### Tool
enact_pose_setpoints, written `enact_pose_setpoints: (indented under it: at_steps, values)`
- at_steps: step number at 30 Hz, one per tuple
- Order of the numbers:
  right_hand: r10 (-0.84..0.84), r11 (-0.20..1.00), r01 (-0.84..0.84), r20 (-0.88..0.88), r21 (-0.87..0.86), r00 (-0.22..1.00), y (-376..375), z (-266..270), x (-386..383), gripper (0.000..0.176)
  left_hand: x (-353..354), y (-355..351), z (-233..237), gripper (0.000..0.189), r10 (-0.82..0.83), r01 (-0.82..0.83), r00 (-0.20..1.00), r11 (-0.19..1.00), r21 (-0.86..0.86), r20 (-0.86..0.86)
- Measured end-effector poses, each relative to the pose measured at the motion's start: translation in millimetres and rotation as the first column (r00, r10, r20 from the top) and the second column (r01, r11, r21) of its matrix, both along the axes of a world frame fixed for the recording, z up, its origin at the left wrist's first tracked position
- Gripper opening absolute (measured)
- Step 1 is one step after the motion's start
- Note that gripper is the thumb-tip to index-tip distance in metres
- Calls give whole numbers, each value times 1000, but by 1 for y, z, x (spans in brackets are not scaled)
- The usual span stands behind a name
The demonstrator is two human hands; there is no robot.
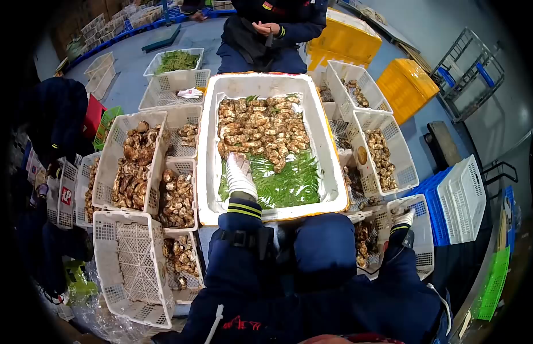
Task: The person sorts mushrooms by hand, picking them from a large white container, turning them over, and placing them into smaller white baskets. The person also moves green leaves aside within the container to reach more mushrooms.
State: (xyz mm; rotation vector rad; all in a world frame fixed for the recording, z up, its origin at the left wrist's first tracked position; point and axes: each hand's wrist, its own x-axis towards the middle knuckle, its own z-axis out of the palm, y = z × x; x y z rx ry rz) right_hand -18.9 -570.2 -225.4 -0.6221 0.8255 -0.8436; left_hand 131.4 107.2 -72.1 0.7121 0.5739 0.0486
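My left hand, in a white glove or wrap, reaches into a white foam box. Its fingertips are closed around a mushroom at the lower left edge of packed rows of matsutake-like mushrooms. Green fern leaves line the box beside that hand. Off to the right, my right hand, also in white, is down inside a white plastic basket. Its fingers are small and partly hidden, so whether they hold anything does not show.
Baskets of mushrooms flank the box on the left, with more mushrooms on the right. A co-worker's hand is beyond the box; another person works at left. Yellow boxes and a cart stand behind right.
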Motion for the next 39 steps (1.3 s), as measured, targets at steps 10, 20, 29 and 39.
enact_pose_setpoints:
  at_steps: [10,20,29,39]
  values:
    - [523,267,-707,-518,-655,677,300,172,171,39,17,3,-30,61,75,-75,996,997,13,38]
    - [-156,-988,-116,-738,106,657,495,70,256,19,13,0,-19,54,297,-273,954,917,-290,38]
    - [30,-673,-716,-974,-187,227,477,132,271,38,14,-4,-23,58,32,-29,999,998,-63,35]
    - [-53,-768,-631,-972,-106,229,501,123,278,47,10,-2,1,49,-71,95,992,966,-242,105]
